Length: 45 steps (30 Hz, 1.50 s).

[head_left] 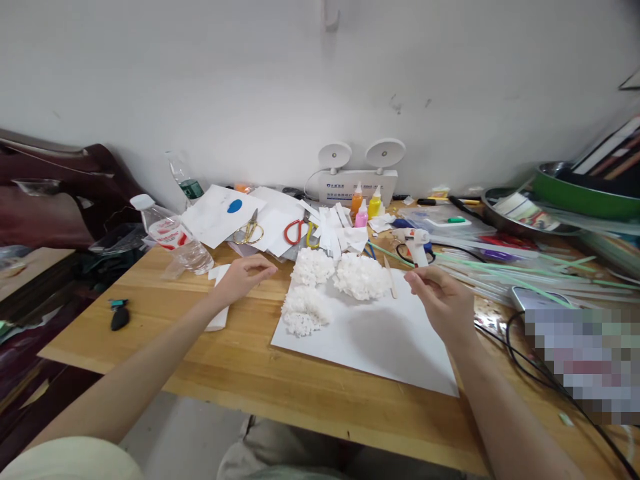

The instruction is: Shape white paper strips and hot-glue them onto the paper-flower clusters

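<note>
My left hand (245, 279) hovers above the table, left of the white sheet (385, 340). Its thumb and fingers come together at the tips; anything between them is too small to make out. Over the sheet's right side, my right hand (443, 300) has curled fingers with thumb and index pinched, and what they may hold does not show. Just behind it is a white glue gun (415, 245); whether they touch I cannot tell. White, ruffled clumps (363, 277) lie on the sheet's left and back part, near a thin wooden stick (390, 277).
Behind the sheet are red-handled scissors (293, 232), gold-handled scissors (249, 230), paper scraps (343, 230) and small paint bottles (374, 203). A water bottle (175, 237) stands at left. Plastic sticks (520, 270), a black cable (530, 373) and a green pan (585, 190) crowd the right.
</note>
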Each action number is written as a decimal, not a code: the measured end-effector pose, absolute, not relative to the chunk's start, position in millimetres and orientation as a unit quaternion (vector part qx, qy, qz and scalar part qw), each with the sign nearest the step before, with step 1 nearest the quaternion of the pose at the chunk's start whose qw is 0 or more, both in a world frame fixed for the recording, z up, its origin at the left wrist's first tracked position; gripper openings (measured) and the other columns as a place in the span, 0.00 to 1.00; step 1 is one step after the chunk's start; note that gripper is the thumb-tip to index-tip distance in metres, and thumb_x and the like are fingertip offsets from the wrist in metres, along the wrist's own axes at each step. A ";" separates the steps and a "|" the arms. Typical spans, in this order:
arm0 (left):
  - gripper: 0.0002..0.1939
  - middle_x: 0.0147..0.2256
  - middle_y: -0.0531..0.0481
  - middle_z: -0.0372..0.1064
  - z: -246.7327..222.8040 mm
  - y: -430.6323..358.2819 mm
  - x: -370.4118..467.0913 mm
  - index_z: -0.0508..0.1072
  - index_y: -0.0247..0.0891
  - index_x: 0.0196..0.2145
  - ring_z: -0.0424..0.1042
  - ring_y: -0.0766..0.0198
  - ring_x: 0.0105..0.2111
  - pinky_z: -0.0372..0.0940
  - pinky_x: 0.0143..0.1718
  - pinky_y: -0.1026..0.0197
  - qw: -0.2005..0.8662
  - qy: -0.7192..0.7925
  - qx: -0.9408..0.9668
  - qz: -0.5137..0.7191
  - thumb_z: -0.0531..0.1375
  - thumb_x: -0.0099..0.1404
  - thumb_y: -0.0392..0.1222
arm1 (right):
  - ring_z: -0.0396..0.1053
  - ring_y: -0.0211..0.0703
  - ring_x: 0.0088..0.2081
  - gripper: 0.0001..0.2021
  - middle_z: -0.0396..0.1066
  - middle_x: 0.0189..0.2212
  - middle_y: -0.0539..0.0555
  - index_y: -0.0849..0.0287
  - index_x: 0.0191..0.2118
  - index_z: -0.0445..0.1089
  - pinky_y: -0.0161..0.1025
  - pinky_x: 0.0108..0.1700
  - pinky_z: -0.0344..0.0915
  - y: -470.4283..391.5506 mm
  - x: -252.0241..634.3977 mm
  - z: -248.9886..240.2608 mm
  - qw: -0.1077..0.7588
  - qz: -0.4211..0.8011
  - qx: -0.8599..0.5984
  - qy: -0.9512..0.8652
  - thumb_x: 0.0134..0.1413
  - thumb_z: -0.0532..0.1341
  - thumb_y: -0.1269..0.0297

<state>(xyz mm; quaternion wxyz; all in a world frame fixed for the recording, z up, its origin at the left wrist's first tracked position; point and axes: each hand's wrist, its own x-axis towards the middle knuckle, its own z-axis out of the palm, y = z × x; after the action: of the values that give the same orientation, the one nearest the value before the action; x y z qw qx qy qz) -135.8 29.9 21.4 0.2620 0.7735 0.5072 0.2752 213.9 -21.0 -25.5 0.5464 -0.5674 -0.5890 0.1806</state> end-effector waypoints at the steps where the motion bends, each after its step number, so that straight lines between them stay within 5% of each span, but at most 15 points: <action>1: 0.12 0.31 0.48 0.68 21.4 31.5 -140.3 0.73 0.38 0.28 0.66 0.63 0.34 0.60 0.38 0.61 0.232 0.511 0.781 0.273 0.57 0.57 0.49 | 0.62 0.38 0.24 0.08 0.64 0.23 0.49 0.57 0.26 0.67 0.36 0.28 0.59 -21.4 213.5 -25.1 0.544 0.179 -0.568 -0.591 0.48 0.59 0.59; 11: 0.11 0.35 0.49 0.68 13.2 43.3 -154.7 0.75 0.40 0.22 0.66 0.61 0.37 0.58 0.44 0.57 0.089 0.520 0.814 0.242 0.60 0.53 0.49 | 0.62 0.38 0.24 0.08 0.64 0.23 0.50 0.57 0.26 0.67 0.37 0.29 0.60 -22.8 211.8 -24.0 0.541 0.173 -0.566 -0.598 0.48 0.59 0.58; 16: 0.14 0.36 0.49 0.71 18.2 46.7 -152.6 0.75 0.41 0.29 0.66 0.60 0.40 0.57 0.45 0.56 0.106 0.517 0.822 0.216 0.52 0.61 0.48 | 0.63 0.38 0.24 0.08 0.65 0.24 0.50 0.56 0.26 0.67 0.37 0.29 0.60 -21.6 212.2 -26.1 0.542 0.167 -0.567 -0.598 0.48 0.59 0.57; 22: 0.11 0.35 0.49 0.70 20.5 42.6 -149.9 0.74 0.39 0.27 0.68 0.60 0.37 0.60 0.43 0.57 0.115 0.517 0.820 0.218 0.60 0.52 0.49 | 0.62 0.38 0.24 0.08 0.65 0.23 0.50 0.57 0.26 0.67 0.37 0.30 0.60 -21.5 211.5 -24.0 0.527 0.141 -0.566 -0.618 0.49 0.59 0.59; 27: 0.14 0.35 0.48 0.70 20.3 41.5 -149.8 0.74 0.39 0.25 0.68 0.60 0.37 0.60 0.42 0.56 0.118 0.535 0.816 0.188 0.54 0.58 0.50 | 0.62 0.38 0.25 0.07 0.65 0.23 0.50 0.57 0.26 0.66 0.37 0.31 0.59 -21.9 211.8 -22.9 0.520 0.140 -0.570 -0.621 0.49 0.58 0.60; 32: 0.13 0.38 0.47 0.69 19.4 40.9 -152.2 0.72 0.39 0.33 0.67 0.59 0.38 0.60 0.43 0.57 0.120 0.531 0.814 0.204 0.58 0.54 0.50 | 0.62 0.39 0.24 0.08 0.64 0.22 0.50 0.57 0.26 0.67 0.37 0.31 0.59 -21.6 212.1 -23.7 0.522 0.134 -0.567 -0.623 0.49 0.58 0.58; 36: 0.15 0.36 0.46 0.69 18.6 41.3 -153.7 0.71 0.38 0.26 0.67 0.60 0.37 0.60 0.43 0.56 0.117 0.543 0.811 0.184 0.50 0.60 0.49 | 0.63 0.39 0.25 0.08 0.65 0.22 0.50 0.57 0.26 0.67 0.37 0.31 0.59 -20.8 211.9 -24.5 0.518 0.127 -0.566 -0.629 0.49 0.58 0.59; 40: 0.12 0.40 0.46 0.68 16.6 42.1 -156.0 0.69 0.39 0.38 0.65 0.58 0.42 0.58 0.45 0.55 0.120 0.504 0.838 0.170 0.52 0.59 0.45 | 0.63 0.39 0.25 0.07 0.66 0.23 0.50 0.57 0.26 0.67 0.37 0.31 0.60 -19.9 211.8 -26.3 0.523 0.126 -0.560 -0.630 0.49 0.58 0.60; 45: 0.17 0.31 0.47 0.66 18.9 39.7 -153.5 0.66 0.38 0.25 0.65 0.59 0.35 0.58 0.40 0.57 0.118 0.541 0.820 0.144 0.45 0.63 0.48 | 0.62 0.38 0.25 0.07 0.65 0.22 0.49 0.57 0.26 0.67 0.37 0.31 0.60 -19.3 212.6 -28.3 0.518 0.124 -0.561 -0.634 0.49 0.58 0.61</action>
<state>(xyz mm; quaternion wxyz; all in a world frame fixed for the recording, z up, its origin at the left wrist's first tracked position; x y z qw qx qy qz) -153.5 39.7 18.9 0.1180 0.8203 0.5409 0.1436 212.6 -19.3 -28.3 0.5180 -0.5610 -0.6338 0.1238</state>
